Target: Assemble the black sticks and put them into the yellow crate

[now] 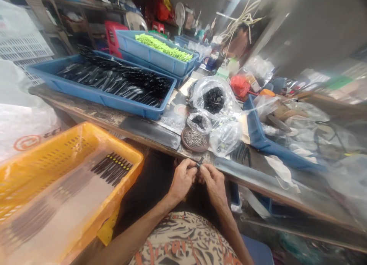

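Note:
My left hand (184, 178) and my right hand (212, 181) meet in front of my body, just short of the table edge. Their fingers pinch a small black part (200, 162) between them, too small to identify. Right behind the hands stands a round brown dish (183, 142) of small metal pins or screws (195, 137). Beside it are a small plastic bag of black pieces (198, 122) and a larger clear bag (226, 138). Farther back, a big clear bag holds more black round pieces (213, 99).
On my left, a yellow crate (130, 152) holds rows of black, yellow-dotted pieces (111, 167). A blue tray (100, 99) of long black parts lies on the table (114, 121), near another tray with bright green pieces (163, 47). To the right, a blue bin (266, 141) holds plastic bags. A person (239, 43) is at the back.

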Tool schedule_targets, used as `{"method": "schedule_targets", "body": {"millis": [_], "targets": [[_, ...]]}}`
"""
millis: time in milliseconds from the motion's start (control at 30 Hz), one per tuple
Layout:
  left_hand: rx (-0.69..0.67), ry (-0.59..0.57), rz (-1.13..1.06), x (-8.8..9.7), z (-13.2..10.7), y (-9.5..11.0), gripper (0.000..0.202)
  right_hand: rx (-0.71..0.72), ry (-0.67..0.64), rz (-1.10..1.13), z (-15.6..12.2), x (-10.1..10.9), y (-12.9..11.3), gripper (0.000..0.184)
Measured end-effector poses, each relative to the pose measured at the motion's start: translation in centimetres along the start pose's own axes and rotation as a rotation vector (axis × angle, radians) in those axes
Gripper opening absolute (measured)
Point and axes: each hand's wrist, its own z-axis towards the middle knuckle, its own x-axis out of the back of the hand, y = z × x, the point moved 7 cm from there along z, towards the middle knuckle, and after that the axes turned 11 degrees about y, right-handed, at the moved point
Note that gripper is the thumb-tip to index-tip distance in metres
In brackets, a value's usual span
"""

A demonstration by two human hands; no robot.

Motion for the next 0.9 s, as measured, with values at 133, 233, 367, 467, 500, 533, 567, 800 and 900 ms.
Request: {"method": "schedule_targets", "body": {"millis": [133, 233, 367, 467, 500, 533, 567, 800, 900], "targets": [[0.014, -0.002, -0.015, -0.02, 0.01, -0.13, 0.007, 0.030, -0.026, -0.041, 0.04, -0.11, 0.04, 0.029], [0.021, 0.011, -0.024, 0.06, 0.03, -0.25, 0.007, 0.047, -0.037, -0.076, 0.11, -0.16, 0.13, 0.032], [0.018, 0.015, -0.011, 0.18, 0.06, -0.46, 0.008, 0.063, -0.052, -0.094, 0.14, -0.28, 0.22, 0.031], [0.017, 0.015, 0.000, 0.26, 0.10, -0.57, 0.009, 0.063, -0.057, -0.099, 0.15, -0.36, 0.28, 0.031], [0.016, 0.014, 0.002, 0.27, 0.12, -0.57, 0.009, 0.063, -0.057, -0.100, 0.15, -0.39, 0.28, 0.031], [0.016, 0.013, 0.002, 0.28, 0.14, -0.58, 0.008, 0.063, -0.057, -0.099, 0.15, -0.41, 0.27, 0.032], [0.017, 0.014, 0.002, 0.30, 0.15, -0.60, 0.008, 0.063, -0.055, -0.098, 0.15, -0.43, 0.25, 0.032], [0.019, 0.013, 0.004, 0.43, 0.21, -0.89, 0.009, 0.052, -0.034, -0.078, 0.17, -0.45, 0.13, 0.029], [0.019, 0.012, 0.011, 0.50, 0.25, -0.91, 0.008, 0.018, -0.033, -0.070, 0.21, -0.51, 0.33, 0.028]]}}
